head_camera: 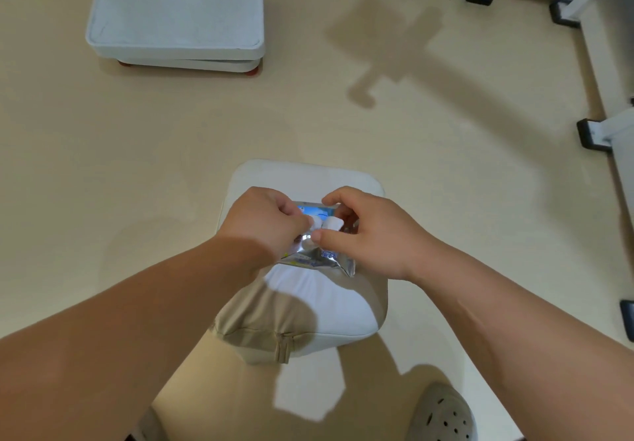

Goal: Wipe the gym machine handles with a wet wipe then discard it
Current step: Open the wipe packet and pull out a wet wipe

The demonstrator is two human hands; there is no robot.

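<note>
The left grip (266, 221) holds the light, slippery wipe pack (319, 257), the right grip (363, 232) pinches its white flap (332, 224), probably the best place to pull.

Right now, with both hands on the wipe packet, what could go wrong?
1. The left hand grips the packet near its opening while the right hand pinches a small white piece there; a hard pull might tear it or draw out several wipes.
2. The shiny foil may be slippery; the packet could slip onto the stool below.
</note>
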